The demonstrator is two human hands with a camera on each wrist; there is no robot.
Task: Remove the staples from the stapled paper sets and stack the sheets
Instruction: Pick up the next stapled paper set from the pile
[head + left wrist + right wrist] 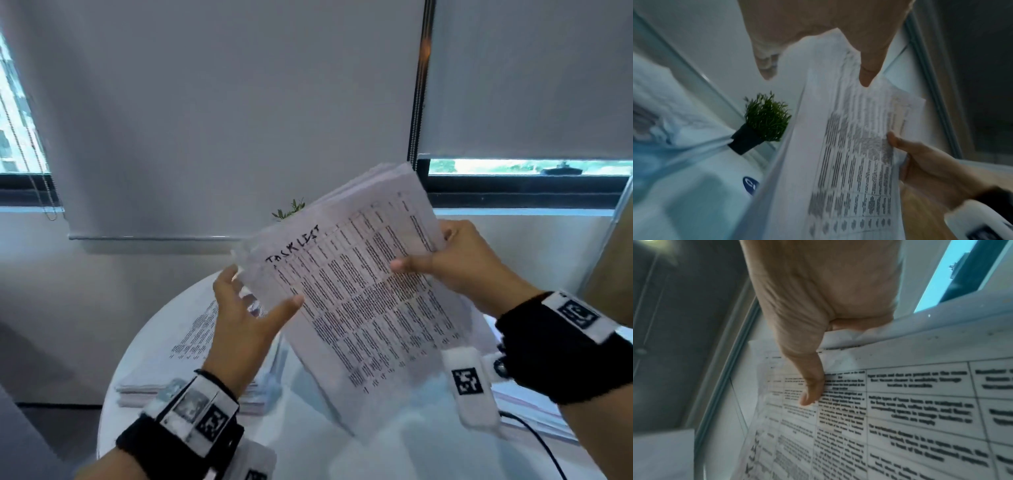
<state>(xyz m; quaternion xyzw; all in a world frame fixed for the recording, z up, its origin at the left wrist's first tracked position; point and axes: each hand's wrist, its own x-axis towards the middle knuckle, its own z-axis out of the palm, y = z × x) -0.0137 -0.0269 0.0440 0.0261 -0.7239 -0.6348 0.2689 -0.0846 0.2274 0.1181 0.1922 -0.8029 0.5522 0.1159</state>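
A thick set of printed sheets (pixel 359 308) headed "TASK LIST" in handwriting is held up, tilted, above the round white table (pixel 308 428). My left hand (pixel 262 291) holds its upper left edge, thumb on the printed face and fingers behind. My right hand (pixel 424 250) grips the right edge, with the thumb across the text and the fingers curled behind. The left wrist view shows the sheets (pixel 855 162) running between thumb and fingers of the left hand (pixel 816 76). In the right wrist view my right hand (pixel 824 363) pinches the sheets' (pixel 900 410) edge. No staple shows.
A flat stack of printed sheets (pixel 191 342) lies on the table's left side. More papers (pixel 534 411) and a black cable (pixel 537 435) lie at the right. A small potted plant (pixel 764 125) stands at the table's far edge, with the wall and windows behind.
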